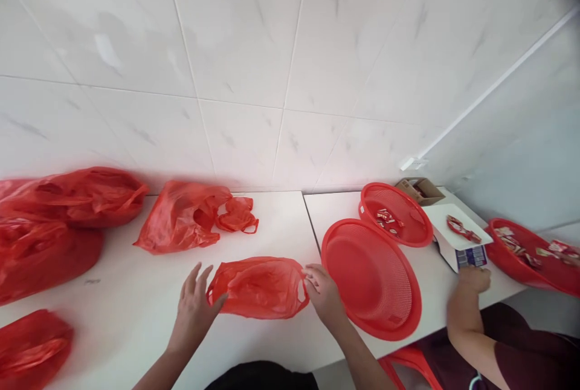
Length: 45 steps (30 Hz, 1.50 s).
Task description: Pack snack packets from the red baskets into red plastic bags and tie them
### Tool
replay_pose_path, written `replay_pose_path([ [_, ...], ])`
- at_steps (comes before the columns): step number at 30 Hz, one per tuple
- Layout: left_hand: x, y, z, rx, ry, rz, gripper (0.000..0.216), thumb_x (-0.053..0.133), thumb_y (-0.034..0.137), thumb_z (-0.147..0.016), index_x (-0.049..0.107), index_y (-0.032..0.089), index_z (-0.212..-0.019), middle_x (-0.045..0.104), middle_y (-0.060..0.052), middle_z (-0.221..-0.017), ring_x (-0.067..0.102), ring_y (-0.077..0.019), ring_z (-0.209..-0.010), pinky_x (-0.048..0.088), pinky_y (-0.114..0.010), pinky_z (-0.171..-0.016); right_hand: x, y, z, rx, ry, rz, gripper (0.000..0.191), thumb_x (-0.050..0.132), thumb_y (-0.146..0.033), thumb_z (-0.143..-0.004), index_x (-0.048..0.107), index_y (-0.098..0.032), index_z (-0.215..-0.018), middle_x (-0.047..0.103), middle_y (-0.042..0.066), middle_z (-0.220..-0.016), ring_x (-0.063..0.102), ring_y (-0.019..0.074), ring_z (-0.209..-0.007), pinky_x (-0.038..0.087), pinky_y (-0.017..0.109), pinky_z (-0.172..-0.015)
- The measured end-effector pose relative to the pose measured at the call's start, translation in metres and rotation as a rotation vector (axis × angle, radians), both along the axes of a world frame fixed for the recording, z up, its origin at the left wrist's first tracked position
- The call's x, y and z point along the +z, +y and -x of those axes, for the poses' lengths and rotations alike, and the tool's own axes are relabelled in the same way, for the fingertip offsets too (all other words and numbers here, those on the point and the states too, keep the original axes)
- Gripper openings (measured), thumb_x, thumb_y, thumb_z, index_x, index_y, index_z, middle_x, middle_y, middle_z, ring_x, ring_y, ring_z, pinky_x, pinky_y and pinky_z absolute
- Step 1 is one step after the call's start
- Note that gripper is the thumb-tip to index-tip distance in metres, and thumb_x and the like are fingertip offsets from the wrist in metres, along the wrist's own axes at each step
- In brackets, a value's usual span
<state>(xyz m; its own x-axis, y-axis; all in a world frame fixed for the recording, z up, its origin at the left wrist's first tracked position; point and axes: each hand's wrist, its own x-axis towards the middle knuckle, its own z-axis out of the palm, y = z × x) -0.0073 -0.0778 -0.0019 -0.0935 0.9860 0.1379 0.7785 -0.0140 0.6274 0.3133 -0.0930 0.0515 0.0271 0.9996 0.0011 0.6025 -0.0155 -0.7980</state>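
A red plastic bag (pixel 260 287) lies flat on the white table (pixel 136 293) in front of me. My left hand (pixel 194 308) rests at the bag's left end, fingers spread, thumb touching the plastic. My right hand (pixel 322 293) pinches the bag's right end by its handle. An empty red mesh basket (pixel 371 278) sits right beside my right hand.
More red bags lie at the left (pixel 67 196) and behind (pixel 185 216). A second red basket (pixel 396 213) holds small packets. A co-worker's hand (pixel 473 280) touches a white scale (pixel 457 236) at the right, near another red basket (pixel 534 254) and a cardboard box (pixel 420 189).
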Motion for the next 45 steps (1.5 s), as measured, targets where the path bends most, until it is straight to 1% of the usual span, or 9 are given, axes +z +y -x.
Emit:
replay_pose_path([
  [6,0.005,0.011,0.0,0.255,-0.325,0.411,0.086,0.064,0.061,-0.062,0.043,0.015,-0.132,0.055,-0.016,-0.117,0.06,-0.0336,-0.104,0.052,-0.045,-0.082,-0.002,-0.005,-0.045,-0.141,-0.039,-0.019,0.029,0.041,-0.03,-0.087,0.063,-0.02,-0.104,0.063,0.01,-0.113,0.06,0.02,-0.103,0.05,0.033,-0.09],
  [10,0.018,0.009,-0.003,0.27,-0.434,0.518,0.056,0.063,0.054,-0.064,0.059,0.02,-0.107,0.066,-0.005,-0.084,0.065,-0.027,-0.077,0.052,-0.038,-0.07,-0.008,-0.005,-0.046,-0.152,-0.074,0.04,0.036,0.043,-0.029,-0.085,0.059,-0.021,-0.116,0.06,0.009,-0.122,0.058,0.021,-0.111,0.048,0.034,-0.095],
  [13,0.023,0.005,-0.006,0.281,-0.563,0.539,0.039,0.065,0.049,-0.063,0.063,0.02,-0.089,0.066,-0.002,-0.072,0.065,-0.0258,-0.072,0.052,-0.035,-0.065,-0.016,-0.005,-0.044,-0.175,-0.133,0.063,0.053,0.047,-0.028,-0.081,0.046,-0.019,-0.133,0.052,0.01,-0.133,0.05,0.0227,-0.123,0.044,0.037,-0.102],
  [16,0.025,0.002,-0.008,0.332,-0.668,0.545,0.036,0.068,0.047,-0.061,0.063,0.02,-0.084,0.065,-0.001,-0.067,0.065,-0.0253,-0.071,0.054,-0.036,-0.066,-0.023,-0.004,-0.046,-0.171,-0.173,0.079,0.058,0.047,-0.026,-0.079,0.044,-0.021,-0.136,0.05,0.009,-0.137,0.046,0.0233,-0.128,0.042,0.037,-0.105],
  [21,0.025,0.0,-0.007,0.46,-0.854,0.562,0.038,0.073,0.042,-0.059,0.062,0.018,-0.086,0.067,-0.002,-0.074,0.065,-0.0215,-0.072,0.057,-0.036,-0.071,-0.026,-0.002,-0.051,-0.143,-0.206,0.097,0.055,0.047,-0.026,-0.079,0.047,-0.018,-0.133,0.052,0.01,-0.133,0.048,0.023,-0.126,0.041,0.035,-0.105],
  [25,0.021,0.003,-0.007,0.562,-0.977,0.575,0.03,0.072,0.034,-0.064,0.062,0.017,-0.087,0.067,-0.002,-0.078,0.063,-0.0161,-0.068,0.056,-0.029,-0.064,-0.026,-0.001,-0.051,-0.135,-0.211,0.111,0.056,0.046,-0.027,-0.08,0.046,-0.017,-0.135,0.051,0.01,-0.136,0.047,0.0234,-0.127,0.041,0.035,-0.105],
  [33,0.012,-0.001,-0.019,0.533,-1.079,0.493,0.03,0.075,0.028,-0.064,0.062,0.016,-0.088,0.068,-0.003,-0.081,0.065,-0.0159,-0.07,0.057,-0.031,-0.068,-0.045,-0.007,-0.049,-0.135,-0.322,0.013,0.052,0.046,-0.026,-0.083,0.047,-0.018,-0.133,0.046,0.013,-0.141,0.039,0.0266,-0.134,0.034,0.044,-0.112],
  [39,0.015,-0.01,-0.017,0.451,-1.011,0.447,0.039,0.073,0.043,-0.065,0.059,0.017,-0.09,0.067,-0.005,-0.088,0.065,-0.0155,-0.075,0.052,-0.031,-0.071,-0.041,-0.008,-0.005,-0.003,-0.264,-0.116,0.044,0.045,-0.027,-0.086,0.051,-0.021,-0.129,0.044,0.012,-0.141,0.041,0.0262,-0.133,0.036,0.046,-0.111],
  [45,0.019,-0.018,-0.01,0.442,-0.928,0.454,0.057,0.068,0.047,-0.071,0.048,0.018,-0.117,0.062,-0.012,-0.112,0.065,-0.0188,-0.092,0.05,-0.033,-0.076,-0.037,-0.012,0.052,0.194,-0.177,-0.061,0.044,0.047,-0.024,-0.084,0.056,-0.021,-0.127,0.048,0.011,-0.139,0.042,0.0251,-0.132,0.038,0.043,-0.11],
])
